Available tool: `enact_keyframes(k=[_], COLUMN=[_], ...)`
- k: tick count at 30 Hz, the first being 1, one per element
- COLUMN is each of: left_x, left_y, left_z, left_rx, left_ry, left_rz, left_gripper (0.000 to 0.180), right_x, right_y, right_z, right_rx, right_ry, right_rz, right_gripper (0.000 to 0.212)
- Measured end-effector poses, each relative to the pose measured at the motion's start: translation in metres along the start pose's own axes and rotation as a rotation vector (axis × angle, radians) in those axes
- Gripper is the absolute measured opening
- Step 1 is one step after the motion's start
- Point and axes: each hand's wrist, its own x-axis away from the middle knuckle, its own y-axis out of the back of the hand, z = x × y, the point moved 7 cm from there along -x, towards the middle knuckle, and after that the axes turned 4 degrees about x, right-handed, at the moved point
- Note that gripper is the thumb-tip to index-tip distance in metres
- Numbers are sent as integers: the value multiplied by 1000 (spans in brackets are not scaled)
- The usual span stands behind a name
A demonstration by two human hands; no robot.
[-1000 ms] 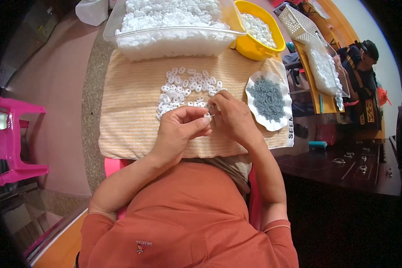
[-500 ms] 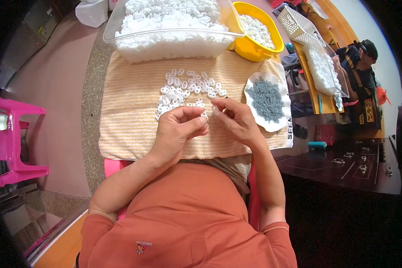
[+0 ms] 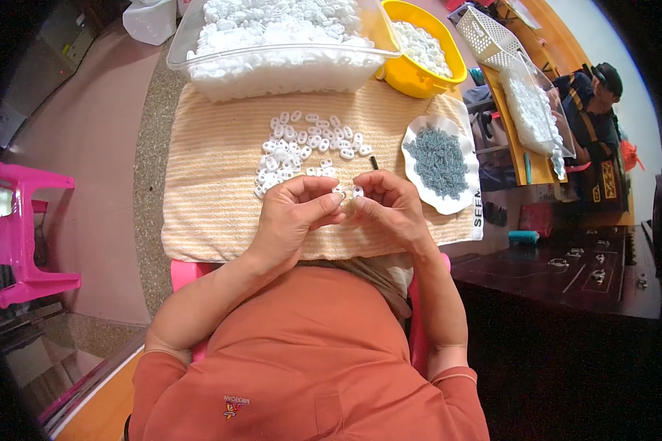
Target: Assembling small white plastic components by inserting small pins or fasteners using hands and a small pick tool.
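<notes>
My left hand (image 3: pixel 296 208) pinches a small pale piece (image 3: pixel 338 191) between thumb and forefinger; the fingers partly cover it. Close by on the right, my right hand (image 3: pixel 391 209) grips a white two-hole oval piece (image 3: pixel 357 191) at its fingertips. The two hands face each other with a narrow gap between them, above the striped towel (image 3: pixel 221 169). Just beyond them a loose group of white two-hole oval pieces (image 3: pixel 301 138) lies on the towel. A short dark rod (image 3: pixel 374 162) shows past my right fingers.
At the back stands a clear bin (image 3: pixel 272 81) heaped with white pieces, beside a yellow basin (image 3: pixel 419 87) of similar pieces. A white scalloped dish (image 3: pixel 443 206) holds many small grey pieces (image 3: pixel 438 162). A pink stool (image 3: pixel 40 235) stands left. Another person (image 3: pixel 596 110) sits far right.
My right fingers have opened out a little and turned, so the white oval piece in them now shows. The dark rod past that hand is more visible. My left hand has barely moved.
</notes>
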Motion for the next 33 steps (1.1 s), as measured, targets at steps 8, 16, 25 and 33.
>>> enact_keyframes(k=[8, 16, 25, 33], left_x=[-1, -2, -2, -2], left_y=[1, 0, 0, 1], left_z=[1, 3, 4, 5], left_rx=[-15, -29, -29, -35], left_ry=[3, 15, 18, 31], left_rz=[9, 20, 33, 28], left_gripper=[18, 18, 18, 19], right_x=[1, 1, 1, 1], right_y=[7, 11, 10, 8], right_z=[-2, -5, -6, -8], right_rx=[-7, -19, -3, -63], right_ry=[64, 51, 55, 27], right_rz=[-56, -83, -91, -55], right_gripper=[20, 19, 24, 29])
